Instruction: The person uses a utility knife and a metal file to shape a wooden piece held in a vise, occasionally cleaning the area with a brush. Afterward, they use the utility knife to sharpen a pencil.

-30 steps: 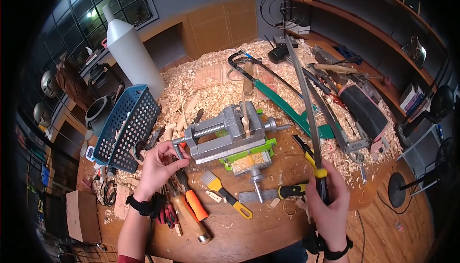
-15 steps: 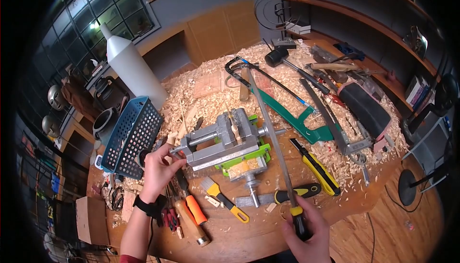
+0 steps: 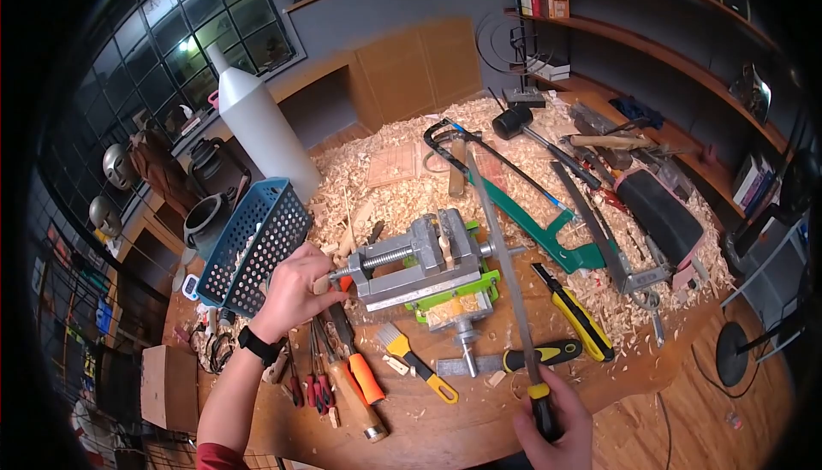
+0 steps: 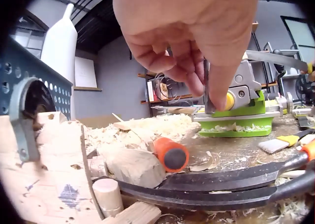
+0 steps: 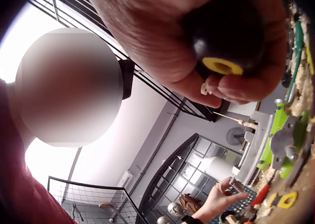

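Note:
A grey metal vise [image 3: 411,273] on a green base grips a small carved wooden piece [image 3: 446,249] between its jaws. At the vise's left end, my left hand [image 3: 300,290] pinches the metal crank handle [image 4: 208,89] of its screw between thumb and fingers. My right hand [image 3: 561,427] grips the black-and-yellow handle [image 3: 543,410] of a long file [image 3: 507,277]. The file's blade slants up and away, passing in front of the vise's right end in the head view. In the right wrist view, the butt of that handle [image 5: 229,34] shows inside the curled fingers.
Wood shavings cover the back of the table. A green hacksaw [image 3: 535,222], a mallet [image 3: 514,121] and a yellow utility knife [image 3: 578,320] lie right. A brush [image 3: 411,354] and orange-handled chisel [image 3: 366,378] lie in front. A blue basket [image 3: 257,247] stands left.
My right hand has brought the file down and leftward, from beside the hacksaw toward the vise. My left hand has stayed at the crank handle and turned, its back now more upward.

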The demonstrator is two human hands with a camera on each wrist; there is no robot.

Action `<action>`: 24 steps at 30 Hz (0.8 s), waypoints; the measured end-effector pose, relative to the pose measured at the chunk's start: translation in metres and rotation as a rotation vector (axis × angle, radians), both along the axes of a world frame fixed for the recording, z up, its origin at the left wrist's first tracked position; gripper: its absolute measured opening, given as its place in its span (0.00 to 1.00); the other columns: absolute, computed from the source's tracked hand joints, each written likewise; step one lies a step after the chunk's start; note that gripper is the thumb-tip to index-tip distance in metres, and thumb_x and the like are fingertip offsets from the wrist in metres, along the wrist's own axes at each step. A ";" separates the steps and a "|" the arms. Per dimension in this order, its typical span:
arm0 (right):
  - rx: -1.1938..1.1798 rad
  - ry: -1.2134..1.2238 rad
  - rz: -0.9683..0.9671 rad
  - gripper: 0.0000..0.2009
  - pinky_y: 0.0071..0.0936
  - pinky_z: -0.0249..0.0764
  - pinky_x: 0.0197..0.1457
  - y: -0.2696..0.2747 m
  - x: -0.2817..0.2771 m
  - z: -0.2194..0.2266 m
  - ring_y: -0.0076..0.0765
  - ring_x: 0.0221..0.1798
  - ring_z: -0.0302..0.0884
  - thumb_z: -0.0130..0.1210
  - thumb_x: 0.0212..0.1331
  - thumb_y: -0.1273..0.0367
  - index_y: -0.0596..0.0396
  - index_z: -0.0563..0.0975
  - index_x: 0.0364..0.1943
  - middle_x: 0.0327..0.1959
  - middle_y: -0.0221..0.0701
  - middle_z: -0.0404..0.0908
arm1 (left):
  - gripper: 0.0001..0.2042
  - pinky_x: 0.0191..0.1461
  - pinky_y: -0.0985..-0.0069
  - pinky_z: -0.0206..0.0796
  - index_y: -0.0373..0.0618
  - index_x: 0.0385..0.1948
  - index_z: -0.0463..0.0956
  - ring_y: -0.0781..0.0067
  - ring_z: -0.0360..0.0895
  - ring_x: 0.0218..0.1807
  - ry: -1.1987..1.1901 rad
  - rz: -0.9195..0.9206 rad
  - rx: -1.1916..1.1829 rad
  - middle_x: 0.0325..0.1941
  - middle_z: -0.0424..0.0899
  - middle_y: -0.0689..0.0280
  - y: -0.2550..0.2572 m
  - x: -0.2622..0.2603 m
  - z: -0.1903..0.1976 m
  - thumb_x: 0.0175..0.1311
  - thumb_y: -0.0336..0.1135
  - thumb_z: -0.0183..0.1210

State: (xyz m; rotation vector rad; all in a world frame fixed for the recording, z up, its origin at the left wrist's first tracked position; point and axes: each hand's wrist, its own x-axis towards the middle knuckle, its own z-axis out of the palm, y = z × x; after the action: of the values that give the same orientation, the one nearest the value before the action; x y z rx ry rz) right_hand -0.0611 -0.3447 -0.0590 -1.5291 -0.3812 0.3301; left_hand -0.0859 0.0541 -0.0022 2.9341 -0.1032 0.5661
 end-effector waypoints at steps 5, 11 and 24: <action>-0.141 -0.070 0.014 0.24 0.17 0.65 0.37 0.011 0.008 0.023 0.16 0.32 0.63 0.55 0.67 0.79 0.60 0.71 0.68 0.37 0.23 0.75 | 0.18 0.42 0.66 0.72 0.39 0.24 0.74 0.56 0.78 0.39 -0.006 0.018 -0.016 0.30 0.79 0.57 -0.004 0.001 -0.006 0.39 0.31 0.79; -0.258 -0.217 0.060 0.21 0.20 0.64 0.34 0.017 0.015 0.024 0.22 0.29 0.61 0.55 0.71 0.73 0.57 0.72 0.67 0.31 0.30 0.70 | 0.17 0.41 0.64 0.71 0.39 0.24 0.74 0.55 0.78 0.39 -0.062 0.068 -0.002 0.29 0.78 0.57 -0.010 -0.002 -0.008 0.39 0.31 0.78; -0.357 -0.141 0.106 0.22 0.35 0.71 0.65 0.016 0.015 0.041 0.52 0.62 0.78 0.53 0.73 0.70 0.60 0.70 0.68 0.59 0.52 0.80 | 0.14 0.40 0.64 0.72 0.42 0.25 0.75 0.57 0.78 0.40 -0.225 0.102 0.168 0.30 0.81 0.59 -0.018 0.003 -0.016 0.43 0.29 0.75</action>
State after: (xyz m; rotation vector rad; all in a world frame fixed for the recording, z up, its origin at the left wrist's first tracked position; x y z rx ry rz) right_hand -0.0459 -0.3283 -0.0180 -1.8916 -0.5367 0.3897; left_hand -0.0826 0.0364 -0.0183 3.0387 -0.0268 0.9468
